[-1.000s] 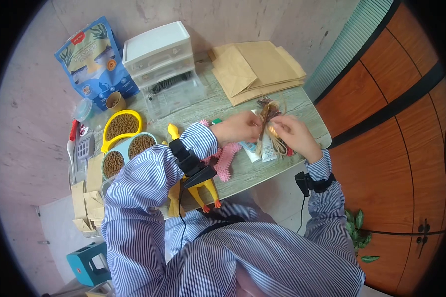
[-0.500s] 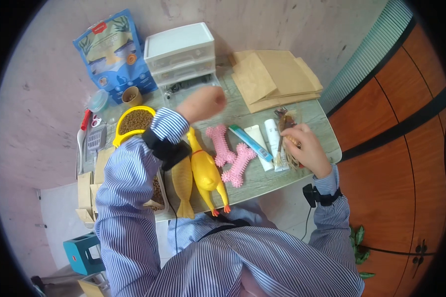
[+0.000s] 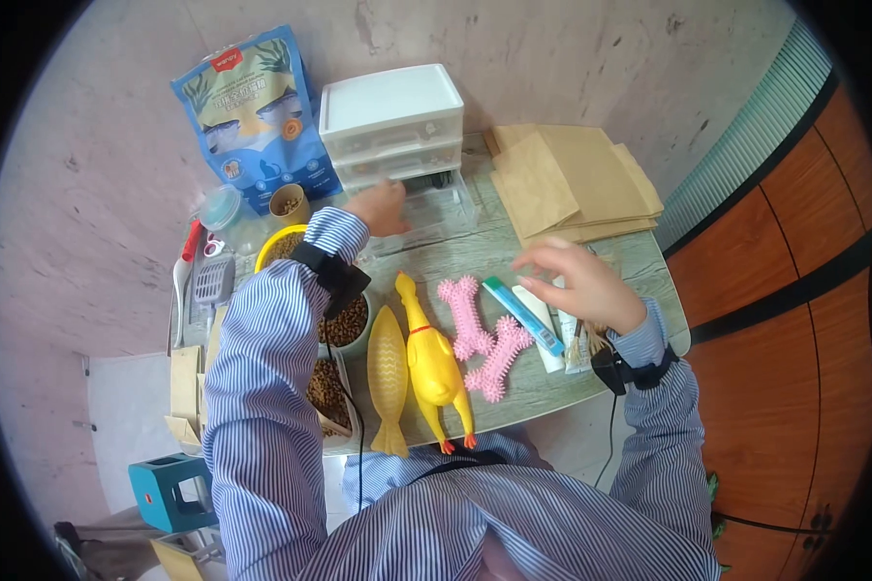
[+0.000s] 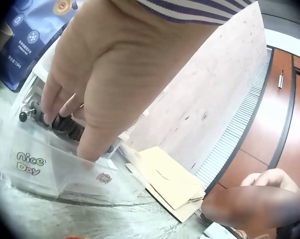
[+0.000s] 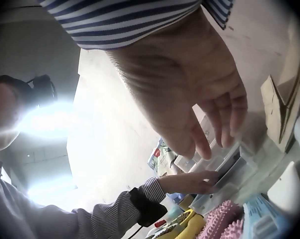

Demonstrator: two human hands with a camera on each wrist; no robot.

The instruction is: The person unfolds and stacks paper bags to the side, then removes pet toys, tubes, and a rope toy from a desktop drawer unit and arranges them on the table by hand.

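My left hand (image 3: 378, 207) is at the pulled-out clear bottom drawer (image 3: 436, 211) of a white drawer unit. In the left wrist view its fingers point down into the drawer (image 4: 65, 179), over a black coiled cord (image 4: 66, 127); whether they touch it I cannot tell. My right hand (image 3: 591, 283) hovers, fingers spread and holding nothing, above the white tubes (image 3: 543, 334) and a tan rope bundle (image 3: 594, 341) partly hidden under it. The right wrist view shows the same empty right hand (image 5: 190, 84).
Pink spiky bones (image 3: 499, 358), a yellow rubber chicken (image 3: 434, 373) and a fish toy (image 3: 388, 373) lie mid-table. Brown paper bags (image 3: 591, 184) are at the back right. Kibble bowls (image 3: 347, 322), a scoop (image 3: 213, 281) and a blue food bag (image 3: 257, 121) stand left.
My left hand has moved from the rope bundle leftward to the drawer. My right hand has let go of the bundle and its fingers have spread. The head view has shifted.
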